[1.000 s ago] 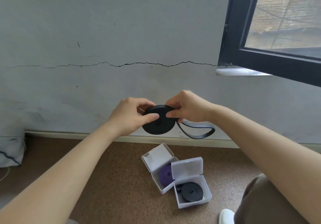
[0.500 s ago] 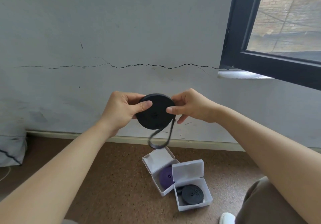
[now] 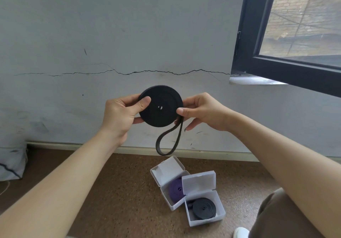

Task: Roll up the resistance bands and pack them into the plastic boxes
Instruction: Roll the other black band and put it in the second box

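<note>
Head view: the black resistance band (image 3: 160, 106) is held as a flat coil at chest height in front of the wall (image 3: 92, 25), well above the floor (image 3: 110, 191). The left hand (image 3: 120, 116) has its grip clamped on the coil, thumb on the face and fingers behind. The right hand (image 3: 203, 114) pinches the rim where the loose tail (image 3: 167, 141) hangs down in a loop; whether the fingers trap the tail itself is hard to tell. Below, two open plastic boxes sit touching: the rear box (image 3: 164, 199) holds a purple band (image 3: 175, 189), the front box (image 3: 204, 221) a black coil (image 3: 203, 208). Risk: slackening either pinch before the tail is wound would likely let the turns spring loose. Both visible boxes are occupied, so forcing this coil in could jam a lid.
</note>
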Action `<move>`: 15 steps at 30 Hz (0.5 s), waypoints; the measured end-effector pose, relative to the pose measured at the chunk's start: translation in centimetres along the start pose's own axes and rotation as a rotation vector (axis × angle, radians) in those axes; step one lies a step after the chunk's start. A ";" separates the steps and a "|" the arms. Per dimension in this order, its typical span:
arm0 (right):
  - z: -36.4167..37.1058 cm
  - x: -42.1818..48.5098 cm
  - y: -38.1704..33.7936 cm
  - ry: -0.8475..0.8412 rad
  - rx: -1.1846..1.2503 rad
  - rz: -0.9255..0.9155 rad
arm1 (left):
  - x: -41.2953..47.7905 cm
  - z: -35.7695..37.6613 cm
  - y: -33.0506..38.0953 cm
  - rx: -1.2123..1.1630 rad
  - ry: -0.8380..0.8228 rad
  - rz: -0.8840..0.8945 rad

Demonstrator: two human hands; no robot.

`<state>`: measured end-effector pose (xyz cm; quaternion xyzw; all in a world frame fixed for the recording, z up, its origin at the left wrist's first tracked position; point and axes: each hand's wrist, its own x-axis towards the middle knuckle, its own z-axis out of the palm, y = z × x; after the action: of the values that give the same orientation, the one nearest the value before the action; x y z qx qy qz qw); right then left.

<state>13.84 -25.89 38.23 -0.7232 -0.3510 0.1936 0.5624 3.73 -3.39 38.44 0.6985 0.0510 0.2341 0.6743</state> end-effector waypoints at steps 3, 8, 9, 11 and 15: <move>0.2 0.0 -0.3 0.006 0.083 -0.008 | 0.0 0.1 0.0 -0.061 0.020 -0.042; 0.6 0.1 -0.4 0.053 0.146 -0.032 | 0.0 0.4 -0.5 -0.138 0.040 -0.118; 0.5 0.1 -0.4 0.072 0.137 -0.035 | 0.1 0.3 -0.6 -0.138 0.012 -0.145; 0.1 0.1 -0.2 0.071 0.075 -0.026 | 0.2 0.0 -0.7 -0.059 -0.062 -0.203; -0.4 0.1 0.5 0.006 -0.281 0.021 | 0.6 -0.7 -1.6 0.476 -0.160 -0.004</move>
<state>14.32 -26.12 37.87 -0.7991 -0.3654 0.1461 0.4546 4.34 -2.38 37.01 0.8538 0.0527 0.1580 0.4932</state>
